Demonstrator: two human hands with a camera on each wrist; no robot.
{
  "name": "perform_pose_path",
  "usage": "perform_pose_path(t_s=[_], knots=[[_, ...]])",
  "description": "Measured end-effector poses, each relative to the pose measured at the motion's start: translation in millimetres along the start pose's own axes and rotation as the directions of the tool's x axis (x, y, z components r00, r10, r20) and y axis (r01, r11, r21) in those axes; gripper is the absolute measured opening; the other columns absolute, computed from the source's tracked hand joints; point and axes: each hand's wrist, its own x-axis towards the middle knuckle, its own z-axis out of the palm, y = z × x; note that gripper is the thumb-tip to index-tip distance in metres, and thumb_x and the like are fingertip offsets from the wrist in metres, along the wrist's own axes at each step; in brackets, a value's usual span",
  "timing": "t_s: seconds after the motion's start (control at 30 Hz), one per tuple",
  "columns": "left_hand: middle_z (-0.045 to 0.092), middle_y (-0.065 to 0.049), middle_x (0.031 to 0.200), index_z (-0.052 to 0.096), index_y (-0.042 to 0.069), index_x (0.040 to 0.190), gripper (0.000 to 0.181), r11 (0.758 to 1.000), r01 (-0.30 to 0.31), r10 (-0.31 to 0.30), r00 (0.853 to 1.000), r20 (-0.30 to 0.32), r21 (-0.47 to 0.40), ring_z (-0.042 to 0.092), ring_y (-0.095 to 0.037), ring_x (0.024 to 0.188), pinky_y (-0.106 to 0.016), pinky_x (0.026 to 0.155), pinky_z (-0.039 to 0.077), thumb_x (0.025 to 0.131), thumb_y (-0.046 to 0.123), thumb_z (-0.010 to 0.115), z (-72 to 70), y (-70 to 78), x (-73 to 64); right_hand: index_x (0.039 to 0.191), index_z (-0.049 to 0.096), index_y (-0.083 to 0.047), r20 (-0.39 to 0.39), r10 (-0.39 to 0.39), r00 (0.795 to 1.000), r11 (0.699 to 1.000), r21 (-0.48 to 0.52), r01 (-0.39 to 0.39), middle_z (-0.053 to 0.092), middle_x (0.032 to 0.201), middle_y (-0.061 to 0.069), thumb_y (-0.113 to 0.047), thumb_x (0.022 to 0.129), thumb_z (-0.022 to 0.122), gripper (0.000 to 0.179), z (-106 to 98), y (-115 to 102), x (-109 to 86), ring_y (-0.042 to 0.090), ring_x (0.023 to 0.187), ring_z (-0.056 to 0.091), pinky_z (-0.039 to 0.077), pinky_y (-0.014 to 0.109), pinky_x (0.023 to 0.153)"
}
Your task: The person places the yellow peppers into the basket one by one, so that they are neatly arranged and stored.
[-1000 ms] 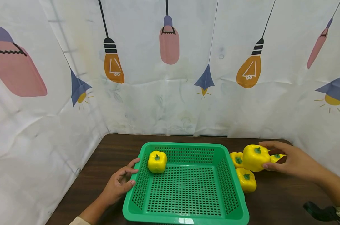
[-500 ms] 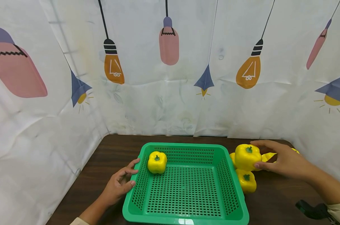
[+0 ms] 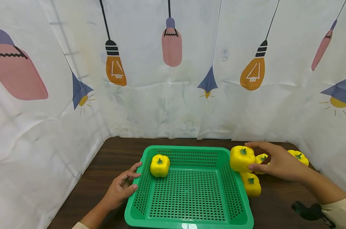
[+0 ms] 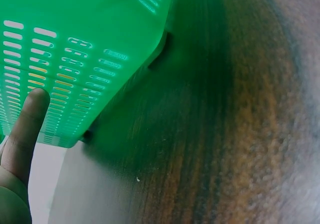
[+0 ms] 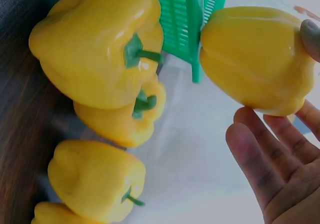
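A yellow bell pepper (image 3: 243, 159) with a green stem is held in my right hand (image 3: 281, 160), over the right rim of the green basket (image 3: 187, 223). In the right wrist view the thumb (image 5: 311, 39) lies on one side of this pepper and the fingertips on the other. My left hand (image 3: 119, 187) rests against the basket's left side with its fingers spread and loosely bent. One finger (image 4: 31, 116) touches the perforated outer wall in the left wrist view. Inside the basket, a second yellow bell pepper (image 3: 159, 166) stands in the back left corner.
More yellow peppers sit on the dark wooden table (image 3: 87, 178), right of the basket: one close to its wall (image 3: 251, 185), one partly behind my right hand, one farther right (image 3: 299, 157). A black strap-like device (image 3: 307, 211) is at my right sleeve. Patterned cloth (image 3: 173, 105) hangs behind.
My right hand has carried its bell pepper leftward from the other peppers to the basket's right rim. A pepper at the far right has come into view. The left hand stays put.
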Motion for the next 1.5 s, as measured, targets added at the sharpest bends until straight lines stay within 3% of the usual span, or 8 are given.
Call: perform_pose_path(t_s=[0.17, 0.43, 0.63, 0.87, 1.03, 1.33, 1.5], knots=[[0.026, -0.029, 0.162, 0.049, -0.015, 0.129, 0.035, 1.000, 0.002, -0.002, 1.000, -0.001, 0.003, 0.023, -0.016, 0.153, -0.021, 0.117, 0.024, 0.094, -0.018, 0.048, 0.4, 0.3, 0.4, 0.145, 0.055, -0.020, 0.015, 0.018, 1.000, 1.000, 0.012, -0.018, 0.063, 0.133, 0.002, -0.037, 0.085, 0.086, 0.069, 5.1, -6.9, 5.2, 0.011, 0.104, 0.065, 0.059, 0.030, 0.070], [0.025, -0.031, 0.161, 0.049, -0.017, 0.128, 0.035, 1.000, -0.001, 0.001, 1.000, 0.001, 0.016, 0.023, -0.017, 0.153, -0.021, 0.116, 0.024, 0.094, -0.019, 0.048, -1.1, -0.8, 1.5, 0.144, 0.055, -0.020, 0.045, 0.006, 0.999, 1.000, 0.030, -0.007, 0.065, 0.119, -0.006, -0.042, 0.085, 0.083, 0.069, 13.3, -14.0, 15.7, 0.011, 0.098, 0.063, 0.059, 0.030, 0.072], [0.025, -0.030, 0.161, 0.049, -0.015, 0.130, 0.036, 1.000, 0.001, -0.001, 1.000, 0.001, 0.022, 0.023, -0.017, 0.153, -0.021, 0.117, 0.024, 0.094, -0.019, 0.048, -2.3, -1.8, 1.4, 0.146, 0.054, -0.021, 0.071, 0.010, 0.997, 0.999, 0.039, -0.013, 0.061, 0.134, -0.003, -0.048, 0.086, 0.081, 0.071, 20.4, -17.1, 21.9, 0.014, 0.105, 0.064, 0.059, 0.029, 0.074], [0.025, -0.031, 0.161, 0.049, -0.015, 0.130, 0.037, 1.000, -0.003, 0.003, 1.000, 0.002, 0.027, 0.023, -0.017, 0.153, -0.022, 0.117, 0.024, 0.094, -0.020, 0.047, -2.1, -1.5, 1.4, 0.148, 0.052, -0.021, 0.109, 0.014, 0.994, 0.996, 0.083, -0.023, 0.055, 0.144, 0.003, -0.049, 0.085, 0.081, 0.075, 28.1, -22.6, 29.0, 0.026, 0.117, 0.063, 0.059, 0.029, 0.080], [0.025, -0.032, 0.161, 0.050, -0.014, 0.130, 0.037, 0.999, 0.003, -0.003, 1.000, 0.000, 0.032, 0.023, -0.016, 0.153, -0.021, 0.116, 0.024, 0.094, -0.020, 0.047, -1.7, -0.4, 0.6, 0.148, 0.052, -0.023, 0.132, 0.021, 0.991, 0.997, 0.077, -0.031, 0.054, 0.145, 0.001, -0.052, 0.085, 0.080, 0.075, 33.0, -26.6, 34.2, 0.024, 0.118, 0.062, 0.058, 0.028, 0.081], [0.026, -0.028, 0.162, 0.049, -0.015, 0.130, 0.037, 0.999, 0.014, -0.014, 1.000, -0.004, 0.031, 0.023, -0.016, 0.153, -0.021, 0.116, 0.024, 0.094, -0.020, 0.047, -2.1, -1.3, -1.1, 0.147, 0.053, -0.026, 0.145, -0.010, 0.989, 0.995, 0.098, -0.004, 0.055, 0.142, 0.000, -0.049, 0.084, 0.082, 0.073, 42.1, -35.8, 43.5, 0.020, 0.112, 0.063, 0.060, 0.037, 0.079], [0.027, -0.026, 0.162, 0.049, -0.015, 0.130, 0.036, 0.999, 0.024, -0.024, 1.000, -0.006, 0.032, 0.023, -0.016, 0.153, -0.021, 0.116, 0.024, 0.094, -0.019, 0.048, -1.8, -1.9, -2.1, 0.146, 0.054, -0.024, 0.152, -0.034, 0.988, 0.993, 0.113, 0.017, 0.056, 0.142, 0.003, -0.047, 0.085, 0.082, 0.071, 48.0, -40.2, 47.6, 0.020, 0.110, 0.064, 0.060, 0.031, 0.076]])
